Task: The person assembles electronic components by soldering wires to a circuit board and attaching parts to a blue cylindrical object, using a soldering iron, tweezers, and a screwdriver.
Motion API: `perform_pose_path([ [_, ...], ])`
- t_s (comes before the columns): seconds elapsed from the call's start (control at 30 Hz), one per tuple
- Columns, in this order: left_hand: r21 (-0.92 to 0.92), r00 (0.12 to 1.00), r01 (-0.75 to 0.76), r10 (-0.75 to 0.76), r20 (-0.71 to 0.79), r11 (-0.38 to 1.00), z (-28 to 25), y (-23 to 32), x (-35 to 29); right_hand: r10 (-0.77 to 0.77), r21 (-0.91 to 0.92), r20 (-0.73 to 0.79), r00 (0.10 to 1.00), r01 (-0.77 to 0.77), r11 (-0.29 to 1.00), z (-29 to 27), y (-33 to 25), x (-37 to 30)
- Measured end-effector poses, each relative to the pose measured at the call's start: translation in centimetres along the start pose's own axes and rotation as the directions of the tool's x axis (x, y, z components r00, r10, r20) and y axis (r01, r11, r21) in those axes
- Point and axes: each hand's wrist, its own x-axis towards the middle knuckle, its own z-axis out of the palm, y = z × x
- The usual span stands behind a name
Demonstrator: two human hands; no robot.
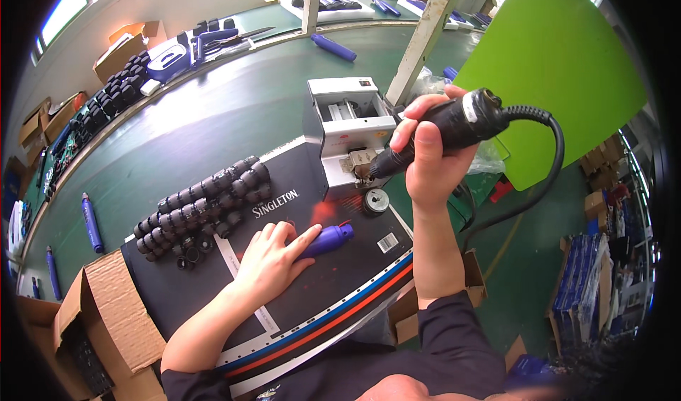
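Observation:
My right hand (440,149) is wrapped round a black electric screwdriver (461,124), raised and tilted, with its cable curving off to the right. The screwdriver's nose points down-left at the front of a grey-white screw feeder (355,135); whether its tip touches is too small to tell. On the black mat (340,280), my left hand (273,255) is closed over a blue tube-shaped housing (330,239). Thin red wires stick out at the housing's right end. A small round tin (376,201) stands between the housing and the feeder.
Stacked black ring-like parts (202,206) lie left of the feeder. An open cardboard box (106,316) stands at the near left. Blue housings (92,223) lie on the green conveyor (234,103). A metal post (425,42) and a green panel (560,81) rise at the right.

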Motion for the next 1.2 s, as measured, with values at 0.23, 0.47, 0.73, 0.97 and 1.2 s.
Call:
perform_pose_path([
  [0.23, -0.008, 1.0, 0.005, -0.005, -0.006, 1.0, 0.0, -0.2, 0.0, 0.14, -0.059, -0.018, 0.99, -0.141, 0.988, 0.4, 0.5, 1.6],
  [0.47, -0.014, 0.999, -0.018, 0.018, -0.028, 1.0, 0.0, -0.3, -0.1, 0.126, -0.1, -0.05, 0.991, -0.131, 0.986, 0.3, 0.3, 1.8],
  [0.73, -0.005, 1.0, -0.001, 0.0, -0.027, 1.0, 0.1, -0.3, 0.0, 0.173, -0.04, -0.044, 0.984, -0.174, 0.984, -0.1, -0.6, 0.1],
  [0.97, -0.019, 1.0, 0.015, -0.016, -0.014, 1.0, 0.1, -0.2, 0.1, 0.224, 0.1, 0.026, 0.974, -0.225, 0.969, 1.6, -3.3, -3.9],
  [1.2, -0.021, 1.0, 0.025, -0.025, -0.007, 0.999, 0.1, -0.2, 0.2, 0.233, 0.13, 0.05, 0.971, -0.237, 0.963, 1.8, -2.5, -4.5],
])
